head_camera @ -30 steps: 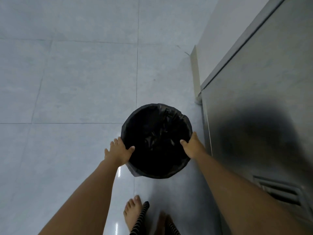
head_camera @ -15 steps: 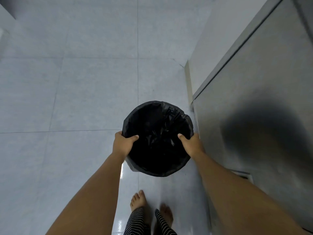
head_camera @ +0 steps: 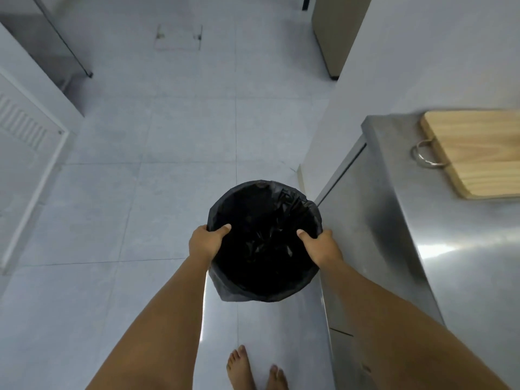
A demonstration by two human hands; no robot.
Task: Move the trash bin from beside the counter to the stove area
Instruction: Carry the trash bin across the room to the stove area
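Note:
A round trash bin (head_camera: 264, 243) lined with a black plastic bag sits low in front of me, right beside the steel counter (head_camera: 461, 263). My left hand (head_camera: 206, 241) grips the bin's left rim, thumb inside the liner. My right hand (head_camera: 322, 246) grips the right rim the same way. The bin's inside looks dark; I cannot tell its contents. No stove is in view.
A wooden cutting board (head_camera: 478, 153) with a metal ring handle lies on the counter top. A white louvered door (head_camera: 25, 153) stands at the left, a steel shelf unit (head_camera: 47, 49) at the far left, a cabinet (head_camera: 334, 32) at the back. My bare feet (head_camera: 253, 370) are on the grey tiled floor.
Both hands closed onto the bin's rim, thumbs hooked inside. The view has risen and pulled back, so the counter top, cutting board and more floor now show.

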